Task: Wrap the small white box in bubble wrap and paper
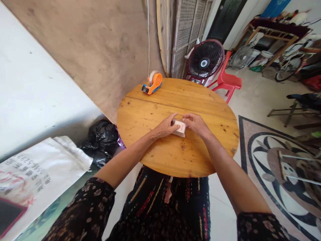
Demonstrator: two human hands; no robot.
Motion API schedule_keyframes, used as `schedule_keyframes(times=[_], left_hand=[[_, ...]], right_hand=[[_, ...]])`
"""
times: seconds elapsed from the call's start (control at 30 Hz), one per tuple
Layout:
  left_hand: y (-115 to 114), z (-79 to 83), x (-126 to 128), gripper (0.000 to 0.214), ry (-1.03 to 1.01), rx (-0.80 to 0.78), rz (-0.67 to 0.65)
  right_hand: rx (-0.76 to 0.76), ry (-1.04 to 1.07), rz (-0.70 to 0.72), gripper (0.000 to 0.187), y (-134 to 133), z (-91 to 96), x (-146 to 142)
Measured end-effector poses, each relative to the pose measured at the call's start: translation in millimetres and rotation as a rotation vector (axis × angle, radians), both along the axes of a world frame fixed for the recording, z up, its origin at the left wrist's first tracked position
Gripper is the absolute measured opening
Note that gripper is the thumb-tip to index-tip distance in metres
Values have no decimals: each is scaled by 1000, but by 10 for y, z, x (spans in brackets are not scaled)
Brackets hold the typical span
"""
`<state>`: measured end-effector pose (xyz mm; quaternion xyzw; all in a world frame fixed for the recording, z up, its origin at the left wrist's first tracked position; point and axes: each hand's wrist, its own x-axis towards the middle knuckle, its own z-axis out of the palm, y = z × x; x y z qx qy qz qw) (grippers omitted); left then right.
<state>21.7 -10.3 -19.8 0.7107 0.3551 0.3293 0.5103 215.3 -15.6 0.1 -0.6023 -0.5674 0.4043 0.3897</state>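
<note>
A small white box [179, 128] with red print on its upper face rests on the round wooden table [160, 152], between my two hands. My left hand [165, 127] grips it from the left, its thumb pressed on the top. From the right, my right hand [196, 124] closes its bent fingers at the box's far right edge; its fingertips are partly hidden. Farther back on the table stands an orange and blue tape dispenser [154, 83] with a roll of tape in it.
Behind the table are a dark red fan [206, 62] and a red plastic chair [229, 80]. A wooden panel [100, 43] borders the back left. Black plastic bags [101, 142] and a white printed sack [42, 170] lie at the left.
</note>
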Motion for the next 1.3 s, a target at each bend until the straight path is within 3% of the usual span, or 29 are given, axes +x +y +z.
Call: schedule_keyframes(times=[0.2,0.47,0.93,1.3], left_hand=[[-21,71,-19,78,14,1,-19],[-4,59,-17,74,28,-3,-10],[41,62,-33,76,-60,-125,-38],[23,89,-40,58,-146,-114,-100]], right_hand=[[223,-11,-84,25,-16,-116,-70],[315,0,-130,26,-54,-36,-137],[258,78,99,24,-138,42,-123],[461,-95,200,15,-199,56,-73]])
